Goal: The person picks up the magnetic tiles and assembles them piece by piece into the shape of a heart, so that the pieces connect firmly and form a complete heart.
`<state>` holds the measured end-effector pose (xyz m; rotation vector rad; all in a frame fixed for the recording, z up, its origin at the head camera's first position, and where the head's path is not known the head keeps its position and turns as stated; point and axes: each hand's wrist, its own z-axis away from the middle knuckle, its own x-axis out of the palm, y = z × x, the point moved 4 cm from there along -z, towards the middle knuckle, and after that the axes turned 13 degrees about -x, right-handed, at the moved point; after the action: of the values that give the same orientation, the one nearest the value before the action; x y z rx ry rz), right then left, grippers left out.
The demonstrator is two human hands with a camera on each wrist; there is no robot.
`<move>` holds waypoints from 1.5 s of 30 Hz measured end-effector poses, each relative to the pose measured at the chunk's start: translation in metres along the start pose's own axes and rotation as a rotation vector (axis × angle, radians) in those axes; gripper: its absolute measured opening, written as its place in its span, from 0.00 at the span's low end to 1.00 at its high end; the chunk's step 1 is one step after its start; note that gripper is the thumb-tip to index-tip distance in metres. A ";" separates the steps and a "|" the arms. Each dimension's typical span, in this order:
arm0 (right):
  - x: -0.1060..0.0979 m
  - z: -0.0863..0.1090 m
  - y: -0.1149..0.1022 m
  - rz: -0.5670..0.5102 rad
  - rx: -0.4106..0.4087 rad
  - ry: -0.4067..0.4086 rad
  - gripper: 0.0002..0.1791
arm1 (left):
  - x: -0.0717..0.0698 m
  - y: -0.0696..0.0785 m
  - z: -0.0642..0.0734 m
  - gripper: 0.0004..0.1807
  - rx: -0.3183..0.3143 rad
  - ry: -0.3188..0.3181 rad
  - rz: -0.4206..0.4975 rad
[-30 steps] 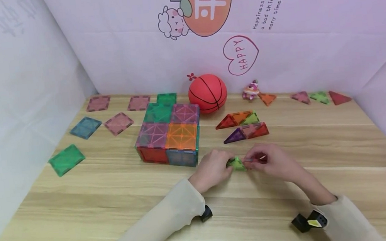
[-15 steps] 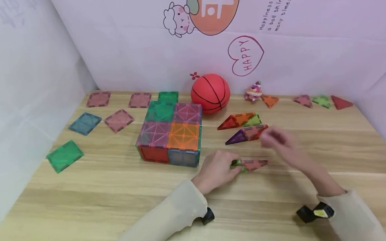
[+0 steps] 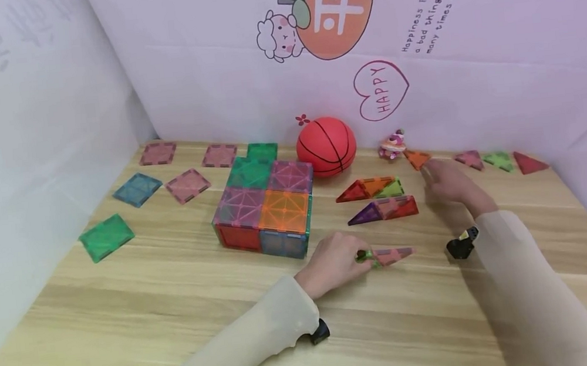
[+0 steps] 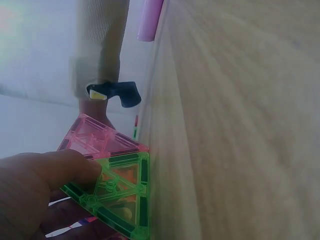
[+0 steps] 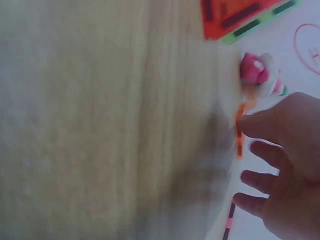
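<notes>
My left hand (image 3: 335, 261) pinches a green triangular magnetic tile (image 4: 122, 187) between thumb and fingers, holding it on edge above the wood. A pink triangular tile (image 3: 393, 257) is joined to its side and points right. My right hand (image 3: 444, 181) is stretched out toward the back of the table, at an orange triangular tile (image 3: 417, 159). In the right wrist view the thumb is right at the orange tile (image 5: 239, 135), with the other fingers spread apart. Two joined tile strips stand between the hands: red-orange-green (image 3: 372, 188) and purple-pink-red (image 3: 388, 209).
A block built of square tiles (image 3: 264, 209) stands left of the strips, a red ball (image 3: 326, 146) behind it. Beside the orange tile is a small figurine (image 3: 392, 145). Several loose square tiles (image 3: 106, 237) lie at left; pink, green and red triangles (image 3: 529, 163) at back right.
My right hand has let go of the pink tile, now joined to the green one, and moved back to the orange triangle. My left hand keeps its pinch.
</notes>
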<state>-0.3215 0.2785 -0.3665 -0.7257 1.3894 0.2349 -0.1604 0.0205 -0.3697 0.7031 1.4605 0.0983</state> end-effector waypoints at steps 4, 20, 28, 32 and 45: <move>0.007 0.004 0.004 0.021 -0.020 -0.106 0.31 | 0.000 0.002 0.000 0.04 -0.001 -0.021 0.028; 0.000 -0.002 0.007 -0.015 0.053 -0.168 0.36 | 0.000 0.007 0.001 0.06 0.026 -0.018 0.031; -0.002 0.014 -0.009 0.143 0.044 -0.196 0.30 | -0.003 0.005 -0.002 0.06 0.013 -0.011 0.020; 0.003 0.040 -0.033 0.195 0.066 -0.181 0.16 | -0.004 0.003 -0.003 0.06 0.011 -0.018 0.019; 0.009 0.065 -0.037 0.027 0.131 -0.054 0.29 | 0.000 -0.002 -0.001 0.06 0.011 -0.017 0.010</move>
<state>-0.2468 0.2867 -0.3622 -0.5889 1.3508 0.1814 -0.1623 0.0196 -0.3703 0.7191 1.4418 0.0917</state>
